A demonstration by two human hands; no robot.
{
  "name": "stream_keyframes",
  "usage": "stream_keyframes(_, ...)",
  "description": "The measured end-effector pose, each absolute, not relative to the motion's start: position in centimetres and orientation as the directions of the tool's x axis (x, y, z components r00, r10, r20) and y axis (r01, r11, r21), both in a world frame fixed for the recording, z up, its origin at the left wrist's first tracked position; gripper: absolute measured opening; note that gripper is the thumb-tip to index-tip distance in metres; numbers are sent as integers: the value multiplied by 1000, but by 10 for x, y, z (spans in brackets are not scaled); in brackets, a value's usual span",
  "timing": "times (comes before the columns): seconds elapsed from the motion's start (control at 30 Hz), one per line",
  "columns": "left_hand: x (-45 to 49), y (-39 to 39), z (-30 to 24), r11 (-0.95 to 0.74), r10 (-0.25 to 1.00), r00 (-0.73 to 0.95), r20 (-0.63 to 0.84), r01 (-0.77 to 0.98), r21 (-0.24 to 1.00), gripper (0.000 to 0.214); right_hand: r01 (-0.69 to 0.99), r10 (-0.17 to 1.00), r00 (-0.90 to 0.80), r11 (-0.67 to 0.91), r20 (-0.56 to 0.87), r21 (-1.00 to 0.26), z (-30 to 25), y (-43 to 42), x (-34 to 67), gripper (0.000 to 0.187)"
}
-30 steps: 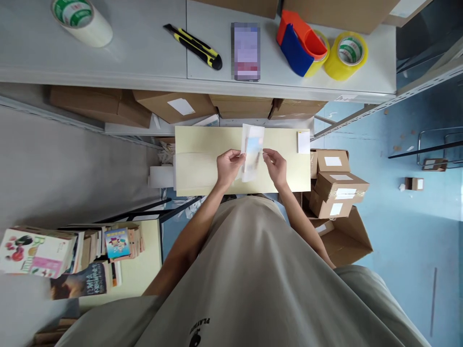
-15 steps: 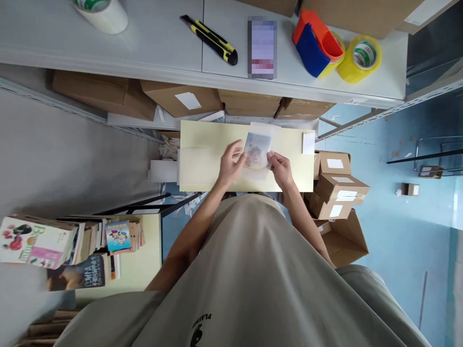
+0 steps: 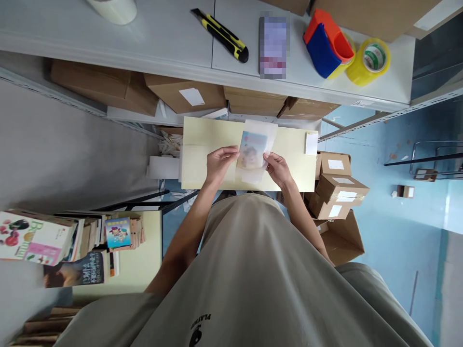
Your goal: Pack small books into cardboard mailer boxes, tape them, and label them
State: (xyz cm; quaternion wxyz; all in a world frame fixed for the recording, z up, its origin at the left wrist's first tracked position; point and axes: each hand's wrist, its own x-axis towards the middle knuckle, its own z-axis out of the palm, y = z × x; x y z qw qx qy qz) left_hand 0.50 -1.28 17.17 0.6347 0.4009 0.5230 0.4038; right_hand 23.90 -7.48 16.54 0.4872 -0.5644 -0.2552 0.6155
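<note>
A thin booklet with a light blue cover [image 3: 254, 144] shows through a whitish translucent wrapping sheet [image 3: 267, 132], which sticks out past it at the top, right and bottom. My right hand [image 3: 277, 168] pinches the right side of the booklet and sheet between thumb and fingers. At the left side, my left hand [image 3: 219, 163] has its fingertips and thumb closed together on the sheet's edge. Both hands are over a pale yellow tabletop [image 3: 202, 168]. A small white pad [image 3: 311, 143] lies at the tabletop's right end.
On the grey shelf [image 3: 162, 43] ahead are a box cutter [image 3: 222, 36], a blurred-out phone [image 3: 274, 46], a red and blue tape dispenser [image 3: 327, 46] and yellow tape [image 3: 371, 62]. Cardboard boxes [image 3: 340, 188] stand at right. Books [image 3: 32, 238] are piled on the left.
My left hand has moved left from the booklet's face, and its fingers have closed at the sheet's left edge. The booklet and sheet have shifted slightly left, with my right hand still gripping them.
</note>
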Motion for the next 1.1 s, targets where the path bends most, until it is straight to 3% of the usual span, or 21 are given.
stream_keyframes(0.17,16,-28,183,314,891,346,-293,-3,950,61,-242,908,143,-354,-394,-904,181,-72,212,48)
stream_keyframes(0.23,19,-31,178,295,905,323,-278,-5,955,65,-172,930,136,-318,-342,-932,187,-71,197,50)
stream_keyframes(0.37,4,-22,152,334,930,170,-325,-29,942,47,-34,954,73,-288,-289,-957,183,-64,178,61)
stream_keyframes(0.43,-13,-14,138,385,918,136,-374,-72,920,49,37,949,144,-288,-280,-957,170,-59,177,65)
stream_keyframes(0.53,-40,-3,122,445,893,154,-423,-162,881,57,87,912,251,-355,-324,-931,141,-50,178,77)
stream_keyframes(0.6,-58,3,110,458,886,165,-434,-159,874,56,66,895,180,-424,-408,-903,120,-44,172,75)
stream_keyframes(0.7,-83,15,87,453,887,138,-441,-70,889,46,60,869,72,-493,-489,-868,91,-30,150,59)
stream_keyframes(0.9,-137,59,38,485,874,-118,-472,298,823,24,228,813,116,-581,-571,-781,30,31,74,27)
stream_keyframes(1.1,-167,111,-2,531,835,-197,-514,539,654,32,326,742,158,-662,-652,-675,-16,85,18,31)
